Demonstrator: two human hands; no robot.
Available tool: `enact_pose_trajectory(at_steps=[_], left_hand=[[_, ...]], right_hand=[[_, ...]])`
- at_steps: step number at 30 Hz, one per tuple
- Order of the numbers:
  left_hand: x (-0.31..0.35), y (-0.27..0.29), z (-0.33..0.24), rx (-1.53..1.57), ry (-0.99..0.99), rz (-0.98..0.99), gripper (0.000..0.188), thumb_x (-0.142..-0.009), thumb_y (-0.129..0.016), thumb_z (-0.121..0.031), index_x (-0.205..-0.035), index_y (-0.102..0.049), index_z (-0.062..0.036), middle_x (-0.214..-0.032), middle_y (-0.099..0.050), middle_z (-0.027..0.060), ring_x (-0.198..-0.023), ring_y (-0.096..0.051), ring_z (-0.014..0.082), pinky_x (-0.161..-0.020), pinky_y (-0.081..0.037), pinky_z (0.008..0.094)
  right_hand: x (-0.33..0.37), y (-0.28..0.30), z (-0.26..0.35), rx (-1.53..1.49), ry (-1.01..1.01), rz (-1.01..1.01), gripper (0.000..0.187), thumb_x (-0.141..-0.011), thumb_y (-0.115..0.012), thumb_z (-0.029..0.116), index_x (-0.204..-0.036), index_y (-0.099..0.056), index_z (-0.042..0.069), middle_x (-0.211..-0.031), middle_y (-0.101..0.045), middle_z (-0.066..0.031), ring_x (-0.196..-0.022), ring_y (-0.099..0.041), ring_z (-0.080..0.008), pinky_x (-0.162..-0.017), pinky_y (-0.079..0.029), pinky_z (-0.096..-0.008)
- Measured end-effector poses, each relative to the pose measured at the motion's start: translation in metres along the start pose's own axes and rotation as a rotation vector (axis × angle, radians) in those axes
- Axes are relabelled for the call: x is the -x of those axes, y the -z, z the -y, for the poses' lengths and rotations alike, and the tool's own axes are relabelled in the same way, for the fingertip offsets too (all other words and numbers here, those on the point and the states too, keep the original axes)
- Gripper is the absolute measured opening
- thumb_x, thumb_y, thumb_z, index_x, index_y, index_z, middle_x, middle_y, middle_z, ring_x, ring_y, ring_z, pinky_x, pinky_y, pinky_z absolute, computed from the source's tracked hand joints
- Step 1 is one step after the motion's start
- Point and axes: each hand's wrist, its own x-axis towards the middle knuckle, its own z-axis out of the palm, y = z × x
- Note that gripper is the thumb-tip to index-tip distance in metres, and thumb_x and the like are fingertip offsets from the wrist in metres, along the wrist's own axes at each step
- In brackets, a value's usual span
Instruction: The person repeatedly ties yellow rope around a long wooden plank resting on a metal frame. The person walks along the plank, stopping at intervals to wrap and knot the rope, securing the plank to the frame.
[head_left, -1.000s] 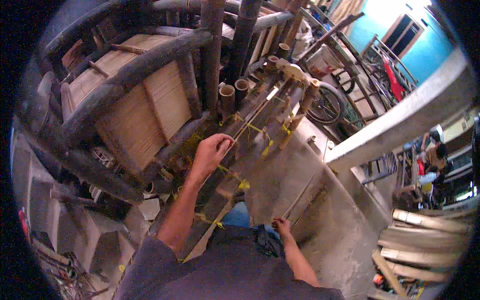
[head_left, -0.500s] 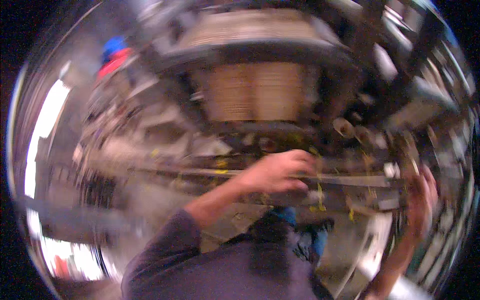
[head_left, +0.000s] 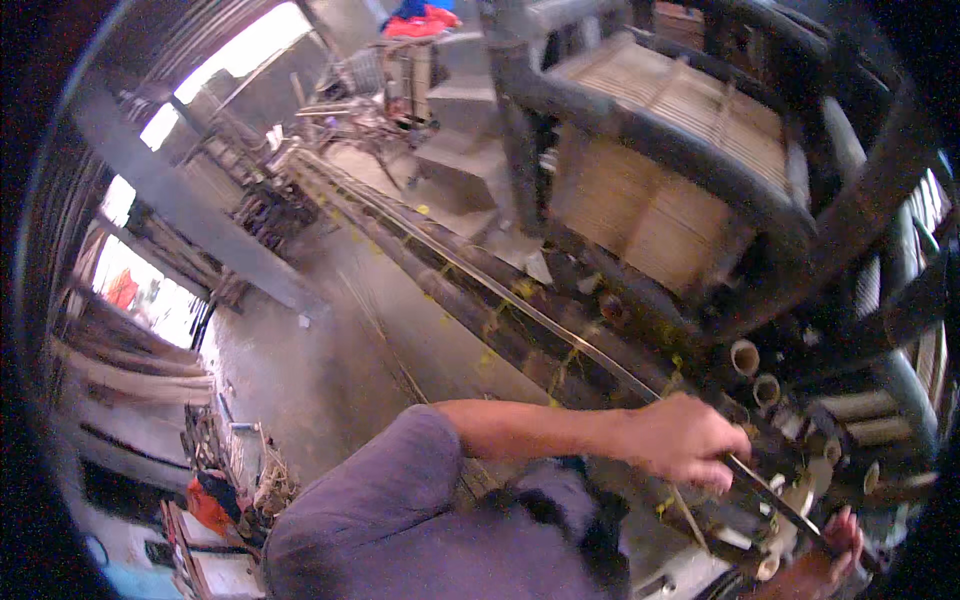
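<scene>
A long, thin, pale strip [head_left: 545, 322] runs from the far left toward the lower right, over dark bamboo poles. My left hand [head_left: 685, 442] is closed round it, knuckles up, with fingers curled over the strip. Past that hand the strip looks darker and shiny, and I cannot tell whether that stretch is the same piece. It runs down to my right hand [head_left: 840, 552] at the lower right, whose fingers are bent around its end. The palm is partly hidden. Bits of yellow tie [head_left: 490, 318] hang around the poles.
A bulky dark bamboo frame with a slatted panel [head_left: 640, 210] stands beyond the poles. Cut hollow bamboo ends [head_left: 745, 357] lie near my right hand. A slanting grey post [head_left: 190, 190] stands at left, near a cluttered pile [head_left: 225, 500]. Concrete steps [head_left: 455, 150] rise behind.
My view has swung, so the poles now slant down to the right. My left hand has moved right and now grips the strip. My right hand sits lower, with its fingers bent in.
</scene>
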Motion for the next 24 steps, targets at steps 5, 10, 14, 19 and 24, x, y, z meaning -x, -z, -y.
enact_pose_trajectory(at_steps=[5,10,14,19,24], left_hand=[[0.007,-0.066,0.066,0.192,0.419,0.229,0.035,-0.089,-0.050,-0.043,-0.094,-0.065,-0.0124,-0.082,-0.064,0.0131,-0.072,-0.060,0.0281,-0.069,-0.049,0.0363],[0.025,-0.048,0.051,0.040,0.448,0.056,0.043,-0.094,-0.044,-0.039,-0.071,-0.052,-0.0024,-0.059,-0.051,0.0058,-0.057,-0.050,0.0147,-0.055,-0.041,0.0315],[0.013,-0.043,0.044,-0.240,0.512,-0.027,0.041,-0.090,-0.051,-0.038,-0.071,-0.053,-0.0024,-0.060,-0.050,0.0128,-0.055,-0.049,0.0236,-0.052,-0.038,0.0365],[0.025,-0.068,0.084,-0.081,0.433,0.028,0.040,-0.086,-0.055,-0.046,-0.084,-0.063,-0.0061,-0.071,-0.060,0.0134,-0.072,-0.061,0.0285,-0.062,-0.044,0.0381],[0.011,-0.099,0.097,-0.343,0.273,-0.064,0.015,-0.085,-0.059,-0.019,-0.091,-0.064,-0.0059,-0.087,-0.061,0.0119,-0.080,-0.060,0.0328,-0.069,-0.048,0.0390]], right_hand=[[0.039,-0.075,-0.015,-0.656,-0.018,0.149,0.018,-0.085,-0.052,0.019,-0.070,-0.043,0.014,-0.058,-0.037,0.0028,-0.052,-0.036,-0.0136,-0.052,-0.038,-0.0272],[0.021,-0.054,-0.106,-0.539,0.176,0.297,0.011,-0.086,-0.053,0.011,-0.095,-0.055,0.005,-0.086,-0.061,-0.0076,-0.076,-0.059,-0.0222,-0.070,-0.048,-0.0380],[0.020,-0.077,-0.123,-0.623,-0.239,0.017,0.022,-0.092,-0.049,0.015,-0.110,-0.049,0.001,-0.100,-0.061,-0.0123,-0.094,-0.060,-0.0237,-0.084,-0.047,-0.0375],[0.069,-0.029,-0.133,-0.245,-0.637,-0.011,0.047,-0.095,-0.049,0.023,-0.132,-0.036,-0.002,-0.128,-0.050,-0.0175,-0.119,-0.049,-0.0240,-0.100,-0.039,-0.0373],[0.173,0.084,-0.118,0.289,-0.872,0.101,0.040,-0.087,-0.061,0.019,-0.121,-0.052,0.000,-0.105,-0.064,-0.0096,-0.099,-0.060,-0.0184,-0.087,-0.046,-0.0299]])
